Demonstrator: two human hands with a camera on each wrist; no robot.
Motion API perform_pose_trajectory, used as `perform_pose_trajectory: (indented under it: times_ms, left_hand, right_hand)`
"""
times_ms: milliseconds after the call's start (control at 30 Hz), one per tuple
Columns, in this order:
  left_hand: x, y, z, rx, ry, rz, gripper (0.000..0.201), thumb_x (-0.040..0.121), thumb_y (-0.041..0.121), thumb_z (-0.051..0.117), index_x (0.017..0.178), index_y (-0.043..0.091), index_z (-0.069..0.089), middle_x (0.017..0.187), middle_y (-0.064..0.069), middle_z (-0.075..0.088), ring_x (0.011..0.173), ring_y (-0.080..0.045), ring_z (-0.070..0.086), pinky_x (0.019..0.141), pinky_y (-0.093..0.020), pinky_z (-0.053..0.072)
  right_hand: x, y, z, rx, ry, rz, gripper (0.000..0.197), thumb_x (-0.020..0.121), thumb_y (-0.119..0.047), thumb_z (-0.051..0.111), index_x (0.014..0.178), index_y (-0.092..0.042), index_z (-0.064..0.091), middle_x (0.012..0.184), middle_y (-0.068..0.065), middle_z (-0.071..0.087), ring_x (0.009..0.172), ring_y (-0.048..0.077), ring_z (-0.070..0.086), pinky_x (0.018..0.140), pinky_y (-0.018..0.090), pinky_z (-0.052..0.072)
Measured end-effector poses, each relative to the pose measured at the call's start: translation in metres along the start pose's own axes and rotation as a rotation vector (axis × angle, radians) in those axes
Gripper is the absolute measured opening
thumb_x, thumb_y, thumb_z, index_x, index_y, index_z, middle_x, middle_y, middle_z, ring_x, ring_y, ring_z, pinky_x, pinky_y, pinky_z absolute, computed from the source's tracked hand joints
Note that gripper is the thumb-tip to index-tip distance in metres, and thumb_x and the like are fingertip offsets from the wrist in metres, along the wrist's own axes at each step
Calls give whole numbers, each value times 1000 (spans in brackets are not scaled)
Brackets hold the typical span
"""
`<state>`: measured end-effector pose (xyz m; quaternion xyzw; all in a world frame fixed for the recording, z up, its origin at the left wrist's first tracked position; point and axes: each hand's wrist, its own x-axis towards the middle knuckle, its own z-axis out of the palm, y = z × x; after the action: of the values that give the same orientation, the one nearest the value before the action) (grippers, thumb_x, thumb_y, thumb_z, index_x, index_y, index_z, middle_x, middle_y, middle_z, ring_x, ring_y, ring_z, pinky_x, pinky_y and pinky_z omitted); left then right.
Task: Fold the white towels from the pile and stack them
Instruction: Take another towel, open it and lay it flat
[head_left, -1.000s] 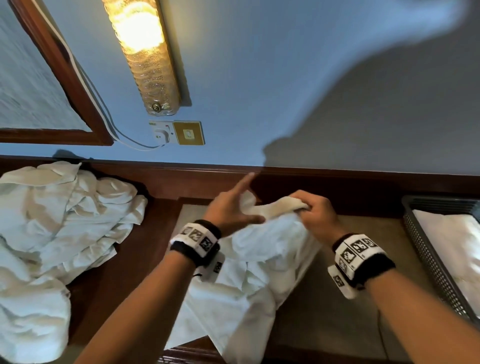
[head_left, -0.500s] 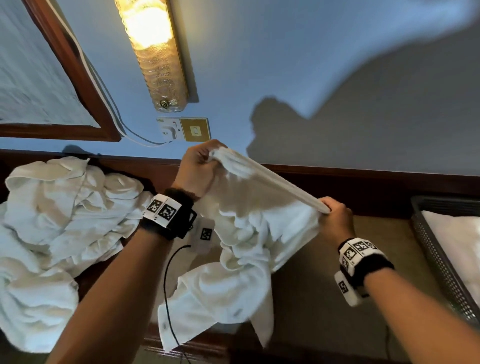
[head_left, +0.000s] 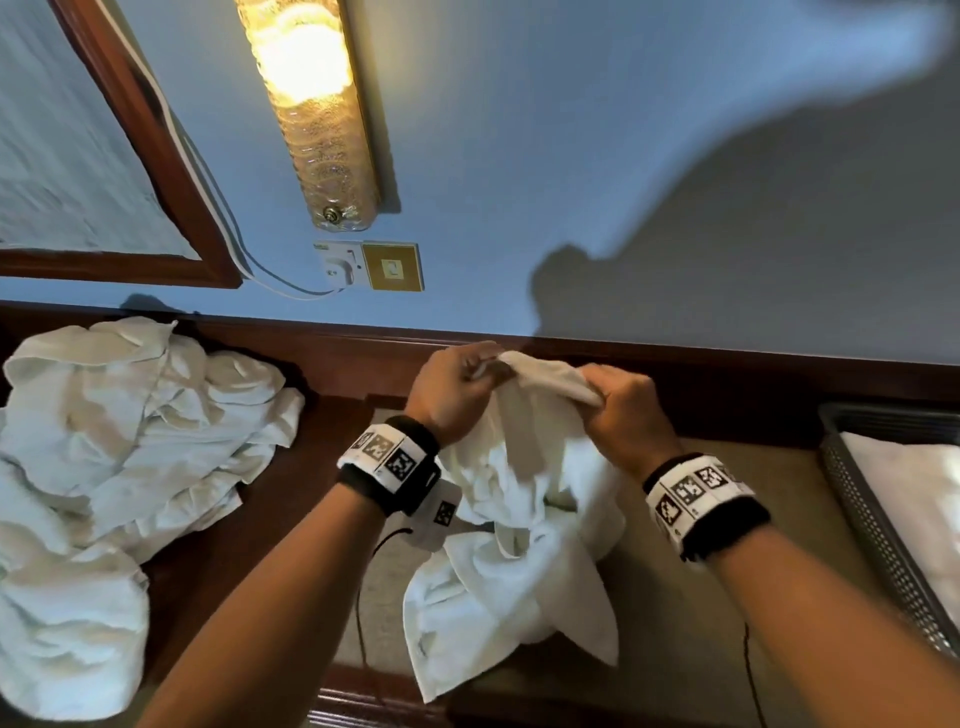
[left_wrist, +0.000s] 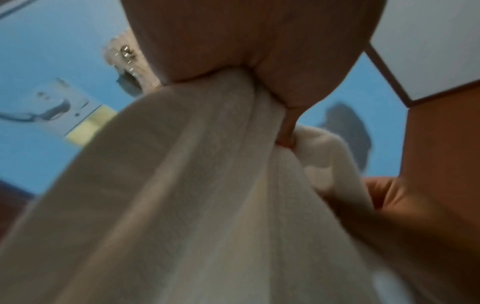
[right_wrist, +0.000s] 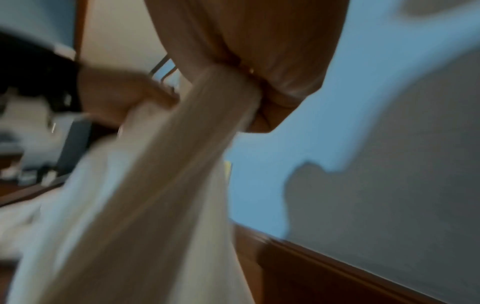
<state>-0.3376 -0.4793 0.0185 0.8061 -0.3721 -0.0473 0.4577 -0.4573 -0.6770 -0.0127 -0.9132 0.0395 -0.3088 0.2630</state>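
Note:
A crumpled white towel (head_left: 519, 519) hangs from both hands over the middle of the wooden counter (head_left: 779, 597), its lower part bunched on the surface. My left hand (head_left: 457, 384) grips the top edge at the left. Close beside it, my right hand (head_left: 618, 410) grips the same edge. In the left wrist view the towel (left_wrist: 182, 195) drops from my curled fingers (left_wrist: 285, 82). The right wrist view shows the towel (right_wrist: 145, 195) pulled taut out of my closed fingers (right_wrist: 272, 88). A pile of unfolded white towels (head_left: 114, 467) lies at the left.
A dark mesh basket (head_left: 878, 530) with folded white towels (head_left: 914, 499) inside stands at the right edge. Behind the counter rises a blue wall with a lit lamp (head_left: 311, 104), a switch plate (head_left: 392, 266) and a framed mirror (head_left: 78, 156). Thin black cables run along both forearms.
The hands had spread the towel's edge wide, left hand raised; now they have come back together low over the counter, and the towel sags in a bunch beneath them.

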Motion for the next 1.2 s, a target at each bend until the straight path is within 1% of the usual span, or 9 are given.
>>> perform_pose_trajectory:
  times_ms: [200, 300, 400, 533, 667, 800, 900, 1000, 1200]
  left_hand:
    - [-5, 5, -24, -266, 109, 94, 17, 91, 16, 62, 79, 6, 66, 68, -2, 61, 69, -9, 54, 71, -26, 43]
    - [1, -13, -35, -131, 144, -27, 20, 92, 22, 64, 72, 27, 66, 63, 11, 59, 66, -9, 54, 69, -29, 42]
    - [1, -18, -26, 236, -5, -141, 11, 86, 41, 72, 93, 36, 66, 86, 11, 68, 90, -22, 68, 80, -35, 52]
    - [-6, 5, 26, 406, -267, -72, 94, 69, 79, 72, 150, 48, 34, 123, 1, 72, 110, -26, 67, 93, -44, 56]
    - [1, 4, 56, 176, -163, -16, 19, 86, 48, 62, 102, 43, 69, 90, 7, 75, 91, -25, 71, 77, -45, 57]
    - [3, -13, 29, 15, -133, -81, 25, 76, 32, 57, 95, 41, 71, 84, 7, 75, 86, -22, 72, 78, -49, 58]
    - [5, -18, 10, -98, -97, -66, 22, 74, 25, 57, 88, 24, 74, 82, -1, 75, 85, -29, 72, 78, -52, 58]
    - [6, -22, 5, 22, -129, -105, 17, 75, 32, 60, 81, 24, 73, 76, 2, 73, 79, -27, 71, 74, -51, 58]
    - [-10, 0, 46, 318, -438, -57, 87, 68, 69, 79, 146, 45, 47, 98, 17, 62, 89, -9, 58, 84, -33, 52]
  right_hand:
    - [-63, 54, 2, -67, -153, 488, 12, 94, -14, 65, 83, -19, 67, 66, -3, 60, 63, 21, 60, 58, 26, 36]
    - [-65, 59, -2, 98, 66, 695, 18, 94, -6, 60, 84, -21, 61, 73, 2, 63, 76, 29, 63, 65, 29, 39]
    - [-38, 35, -12, 236, 202, 566, 22, 91, -1, 55, 92, -20, 67, 83, -5, 68, 82, 16, 64, 71, 30, 48]
    - [2, -12, -21, 352, 172, 290, 27, 89, -5, 55, 91, -23, 74, 83, -16, 72, 78, -6, 64, 73, 13, 49]
    - [6, -19, -22, 290, 16, 166, 11, 85, -14, 75, 79, -22, 75, 67, -12, 70, 63, -2, 62, 64, 14, 45]
    - [-30, 27, -17, 106, -172, 178, 30, 80, -44, 80, 78, -14, 77, 61, -9, 55, 55, 4, 48, 58, 22, 41]
    - [-64, 60, -9, -64, -280, 353, 26, 93, -33, 66, 85, -11, 79, 76, 1, 55, 70, 20, 57, 68, 30, 39]
    - [-78, 65, -10, 86, -157, 527, 22, 101, -24, 57, 83, -15, 64, 78, -1, 54, 66, 8, 51, 67, 30, 38]
    - [-46, 9, -12, 306, -48, 324, 21, 102, -22, 59, 83, -12, 58, 59, 0, 51, 52, 4, 41, 51, 20, 35]
